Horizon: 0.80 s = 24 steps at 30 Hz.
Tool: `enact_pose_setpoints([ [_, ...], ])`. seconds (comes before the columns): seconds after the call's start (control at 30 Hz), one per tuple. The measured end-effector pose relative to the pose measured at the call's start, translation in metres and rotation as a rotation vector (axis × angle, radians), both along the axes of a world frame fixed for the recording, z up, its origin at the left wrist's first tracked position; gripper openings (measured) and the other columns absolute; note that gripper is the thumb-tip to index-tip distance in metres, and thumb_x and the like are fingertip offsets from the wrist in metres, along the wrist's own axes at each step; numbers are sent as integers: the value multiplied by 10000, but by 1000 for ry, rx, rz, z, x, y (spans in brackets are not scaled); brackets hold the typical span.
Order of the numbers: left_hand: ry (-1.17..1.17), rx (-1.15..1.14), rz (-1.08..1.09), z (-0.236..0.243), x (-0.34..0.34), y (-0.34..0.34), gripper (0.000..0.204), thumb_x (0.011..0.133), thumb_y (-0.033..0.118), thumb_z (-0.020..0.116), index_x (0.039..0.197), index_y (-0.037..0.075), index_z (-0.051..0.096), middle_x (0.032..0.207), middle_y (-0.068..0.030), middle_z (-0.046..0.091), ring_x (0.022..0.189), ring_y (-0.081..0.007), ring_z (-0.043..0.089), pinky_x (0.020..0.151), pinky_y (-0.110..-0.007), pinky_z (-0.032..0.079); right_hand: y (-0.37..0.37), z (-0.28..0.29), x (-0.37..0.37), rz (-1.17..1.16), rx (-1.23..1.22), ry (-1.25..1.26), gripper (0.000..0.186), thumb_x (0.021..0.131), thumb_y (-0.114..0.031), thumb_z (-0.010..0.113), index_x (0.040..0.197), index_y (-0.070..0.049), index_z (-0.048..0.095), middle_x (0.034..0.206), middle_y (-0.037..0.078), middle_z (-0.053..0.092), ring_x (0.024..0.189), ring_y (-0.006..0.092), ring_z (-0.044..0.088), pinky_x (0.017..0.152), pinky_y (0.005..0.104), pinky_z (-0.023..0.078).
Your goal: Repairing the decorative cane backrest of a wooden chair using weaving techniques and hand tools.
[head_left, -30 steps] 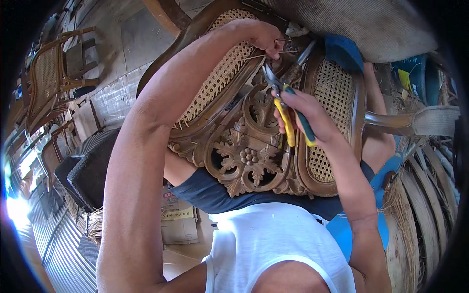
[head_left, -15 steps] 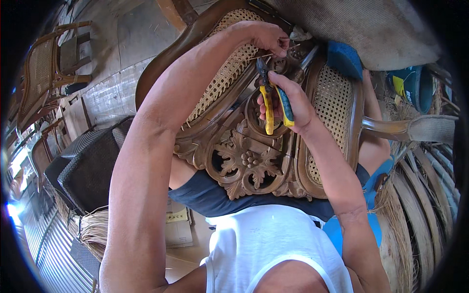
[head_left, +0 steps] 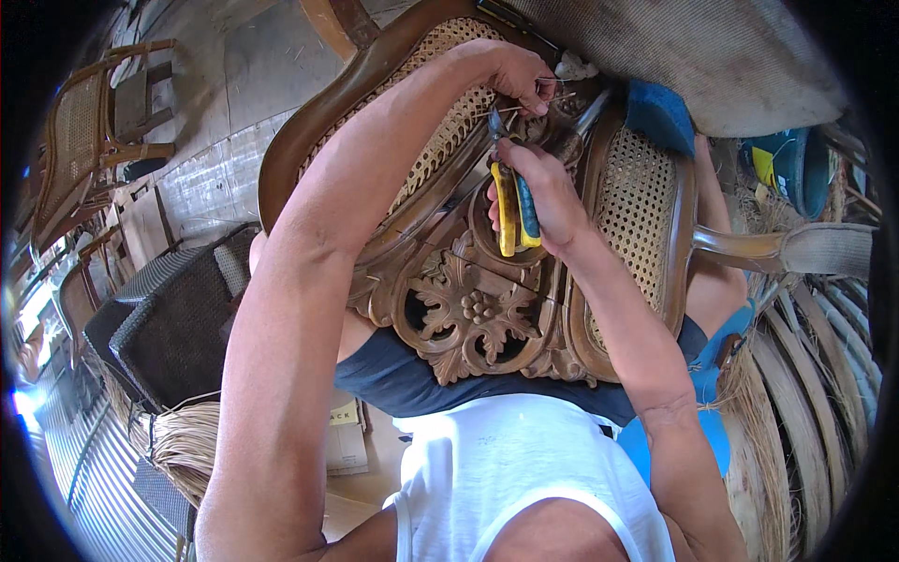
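A carved brown wooden chair part [head_left: 473, 309] with woven cane panels [head_left: 627, 215] rests over my lap. My left hand [head_left: 524, 80] is closed at the upper end of the left cane panel, pinching thin cane strands [head_left: 564, 96] that stick out there. My right hand [head_left: 543, 192] grips cutters [head_left: 508, 211] with yellow and blue-green handles, their jaws just below my left hand, at a strand; whether they touch it is hard to tell. A metal rod [head_left: 592, 112] lies on the carving to the right of both hands.
A blue pad [head_left: 660, 117] and rough cloth [head_left: 730, 66] sit at top right, near a teal container [head_left: 805, 173]. Cane chairs [head_left: 84, 140] stand at left, above a dark woven piece [head_left: 159, 323] and a fibre bundle [head_left: 183, 436]. Long strips [head_left: 805, 393] lie at right.
My right hand and the cutters have moved up and left toward my left hand, the cutters turning more upright. My left hand has shifted slightly right and down, still pinched.
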<state>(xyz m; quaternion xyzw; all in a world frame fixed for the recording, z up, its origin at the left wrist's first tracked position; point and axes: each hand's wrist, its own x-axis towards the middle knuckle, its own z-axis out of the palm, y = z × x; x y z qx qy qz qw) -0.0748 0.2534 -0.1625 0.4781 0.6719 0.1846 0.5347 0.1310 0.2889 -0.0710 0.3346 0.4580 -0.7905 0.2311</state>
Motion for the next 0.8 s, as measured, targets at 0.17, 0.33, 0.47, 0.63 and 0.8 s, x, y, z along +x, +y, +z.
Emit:
enact_pose_setpoints([
  [0.17, -3, -24, 23, 5, 2, 3, 298, 829, 288, 762, 959, 43, 651, 810, -58, 694, 761, -177, 613, 679, -378, 464, -1, -2, -2, 18, 64, 20, 422, 924, -408, 611, 1042, -13, 521, 731, 86, 583, 536, 171, 590, 502, 300, 505],
  [0.33, 6, -34, -12, 3, 2, 5, 305, 831, 298, 761, 975, 49, 660, 811, -51, 696, 762, -179, 614, 674, -383, 463, 0, -8, 1, 54, 122, 31, 411, 909, -403, 627, 1030, -24, 522, 732, 74, 568, 557, 153, 574, 513, 292, 501],
  [0.47, 49, -54, -21, 7, 3, 5, 302, 835, 299, 759, 965, 44, 665, 798, -39, 689, 760, -165, 608, 669, -375, 461, -2, -6, 3, 32, 133, 66, 403, 893, -400, 645, 1027, -39, 527, 736, 66, 561, 566, 147, 567, 516, 283, 489],
  [0.63, 88, 177, 343, 42, 5, -20, 329, 867, 317, 740, 1034, 38, 688, 821, -21, 676, 767, -124, 598, 676, -331, 474, 6, 9, 31, 22, 115, 100, 451, 884, -421, 642, 1067, -19, 550, 792, 77, 582, 637, 160, 589, 600, 289, 496],
  [0.8, 325, 247, 748, 181, 35, -106, 415, 911, 323, 681, 1195, 21, 674, 1062, -78, 708, 939, -168, 652, 854, -292, 493, 110, 17, 74, 392, 893, 73, 617, 885, -474, 632, 1280, -14, 522, 1073, 194, 598, 1053, 293, 595, 914, 489, 453],
])
